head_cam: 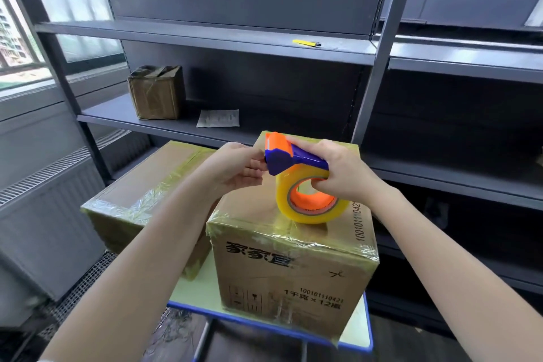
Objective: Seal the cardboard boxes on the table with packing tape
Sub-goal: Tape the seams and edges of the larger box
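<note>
Packing tape roll (312, 210), glossy yellow on an orange core, sits in a blue plastic dispenser (296, 159). Right hand (342, 175) hooks fingers through the core, left hand (238, 166) pinches the dispenser's head, just over the printed cardboard box (291, 270) with crinkly taped edges, on the table (192, 292).

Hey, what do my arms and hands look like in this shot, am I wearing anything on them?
The left forearm and right forearm are bare down to the frame's lower edge, with no sleeve clearly in view. The left hand and right hand wear no gloves, and no watch, bracelet or ring shows on the wrists or visible fingers.
</note>
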`<state>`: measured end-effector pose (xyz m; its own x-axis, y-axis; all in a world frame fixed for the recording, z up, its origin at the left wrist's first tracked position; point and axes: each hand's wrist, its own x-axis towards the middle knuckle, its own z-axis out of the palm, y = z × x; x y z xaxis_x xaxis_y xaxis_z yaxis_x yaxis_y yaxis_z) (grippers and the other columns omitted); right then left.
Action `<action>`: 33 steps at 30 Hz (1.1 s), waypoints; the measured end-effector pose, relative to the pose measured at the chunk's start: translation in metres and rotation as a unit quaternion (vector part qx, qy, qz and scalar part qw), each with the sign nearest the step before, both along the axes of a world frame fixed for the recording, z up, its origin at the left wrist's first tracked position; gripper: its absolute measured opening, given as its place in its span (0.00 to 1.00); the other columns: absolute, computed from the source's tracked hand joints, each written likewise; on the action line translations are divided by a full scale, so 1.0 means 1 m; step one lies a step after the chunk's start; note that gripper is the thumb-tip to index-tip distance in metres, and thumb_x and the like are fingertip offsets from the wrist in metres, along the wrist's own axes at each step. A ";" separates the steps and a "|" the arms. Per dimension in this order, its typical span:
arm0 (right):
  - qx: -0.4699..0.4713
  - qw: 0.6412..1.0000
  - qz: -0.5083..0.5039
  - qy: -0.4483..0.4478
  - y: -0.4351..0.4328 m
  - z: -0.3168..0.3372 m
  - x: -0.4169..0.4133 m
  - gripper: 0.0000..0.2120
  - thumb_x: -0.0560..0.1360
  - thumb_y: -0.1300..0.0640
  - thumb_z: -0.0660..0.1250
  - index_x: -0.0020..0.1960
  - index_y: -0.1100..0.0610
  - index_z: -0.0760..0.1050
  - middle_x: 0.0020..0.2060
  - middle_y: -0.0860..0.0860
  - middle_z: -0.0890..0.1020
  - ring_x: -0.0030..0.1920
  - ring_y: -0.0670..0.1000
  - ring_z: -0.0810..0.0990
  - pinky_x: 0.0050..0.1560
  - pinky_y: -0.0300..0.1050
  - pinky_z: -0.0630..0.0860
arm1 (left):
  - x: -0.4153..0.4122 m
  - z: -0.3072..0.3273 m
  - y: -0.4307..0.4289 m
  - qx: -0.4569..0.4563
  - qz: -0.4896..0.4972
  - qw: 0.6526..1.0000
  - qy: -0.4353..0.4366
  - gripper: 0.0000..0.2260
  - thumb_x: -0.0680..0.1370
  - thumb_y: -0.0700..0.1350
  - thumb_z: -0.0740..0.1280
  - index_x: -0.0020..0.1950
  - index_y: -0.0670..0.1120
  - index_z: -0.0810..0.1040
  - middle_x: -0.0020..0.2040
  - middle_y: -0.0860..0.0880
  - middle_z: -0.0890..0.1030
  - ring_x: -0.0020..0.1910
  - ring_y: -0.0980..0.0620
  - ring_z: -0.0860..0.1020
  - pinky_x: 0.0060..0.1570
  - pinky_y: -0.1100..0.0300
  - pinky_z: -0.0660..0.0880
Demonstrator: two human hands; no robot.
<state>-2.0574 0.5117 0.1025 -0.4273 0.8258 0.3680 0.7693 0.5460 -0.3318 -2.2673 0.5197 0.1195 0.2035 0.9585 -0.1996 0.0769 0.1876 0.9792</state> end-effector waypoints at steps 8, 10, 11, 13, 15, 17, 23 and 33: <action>-0.010 0.987 -0.039 -0.155 -0.036 0.024 -0.014 0.40 0.72 0.54 0.67 0.73 0.32 0.48 0.49 0.50 0.74 0.44 0.49 0.74 0.43 0.44 0.75 | -0.015 -0.013 -0.015 0.044 -0.028 0.998 0.022 0.11 0.80 0.38 0.59 0.38 0.40 0.74 0.22 0.53 0.72 0.23 0.58 0.69 0.33 0.64 0.74; -0.013 0.981 -0.041 -0.191 -0.045 0.026 -0.021 0.40 0.73 0.54 0.65 0.72 0.30 0.45 0.49 0.50 0.72 0.43 0.49 0.74 0.41 0.42 0.74 | -0.024 -0.017 -0.020 0.040 -0.036 0.998 0.019 0.11 0.80 0.37 0.59 0.38 0.39 0.74 0.22 0.53 0.72 0.23 0.58 0.69 0.35 0.63 0.74; -0.011 0.977 -0.042 -0.207 -0.049 0.027 -0.025 0.39 0.74 0.54 0.64 0.71 0.29 0.43 0.49 0.50 0.72 0.43 0.49 0.73 0.40 0.41 0.73 | -0.028 -0.018 -0.023 0.037 -0.041 0.998 0.020 0.10 0.80 0.37 0.59 0.39 0.39 0.74 0.22 0.53 0.72 0.24 0.57 0.69 0.35 0.63 0.74; -0.007 0.971 -0.048 -0.233 -0.057 0.027 -0.032 0.39 0.75 0.53 0.63 0.71 0.28 0.41 0.49 0.50 0.71 0.42 0.49 0.73 0.39 0.40 0.72 | -0.038 -0.022 -0.028 0.036 -0.047 0.998 0.023 0.09 0.79 0.37 0.61 0.39 0.39 0.74 0.24 0.51 0.73 0.27 0.56 0.69 0.32 0.65 0.74; -0.008 0.968 -0.055 -0.246 -0.065 0.028 -0.038 0.38 0.76 0.51 0.62 0.71 0.28 0.41 0.49 0.50 0.70 0.42 0.48 0.72 0.37 0.39 0.70 | -0.048 -0.027 -0.031 0.040 -0.051 0.998 0.021 0.10 0.79 0.38 0.62 0.38 0.39 0.74 0.28 0.48 0.73 0.29 0.54 0.68 0.31 0.65 0.72; -0.019 0.967 -0.060 -0.248 -0.070 0.029 -0.043 0.38 0.76 0.50 0.63 0.71 0.29 0.41 0.49 0.49 0.70 0.43 0.47 0.71 0.36 0.36 0.67 | -0.057 -0.030 -0.033 0.040 -0.059 0.997 0.018 0.11 0.79 0.39 0.63 0.37 0.40 0.75 0.30 0.47 0.73 0.28 0.54 0.68 0.29 0.66 0.71; -0.066 0.963 -0.070 -0.252 -0.081 0.027 -0.044 0.41 0.74 0.52 0.62 0.60 0.20 0.35 0.46 0.49 0.70 0.44 0.49 0.73 0.39 0.40 0.71 | -0.108 -0.047 -0.018 0.014 -0.008 0.999 0.034 0.07 0.77 0.39 0.66 0.40 0.38 0.77 0.30 0.48 0.74 0.24 0.58 0.70 0.32 0.65 0.74; -0.038 0.932 -0.119 -0.340 -0.077 0.031 -0.058 0.36 0.75 0.56 0.60 0.69 0.25 0.48 0.42 0.46 0.69 0.40 0.47 0.70 0.35 0.37 0.63 | -0.115 -0.095 -0.013 0.022 0.032 0.996 0.081 0.08 0.77 0.40 0.65 0.39 0.39 0.76 0.28 0.49 0.70 0.25 0.54 0.66 0.23 0.68 0.67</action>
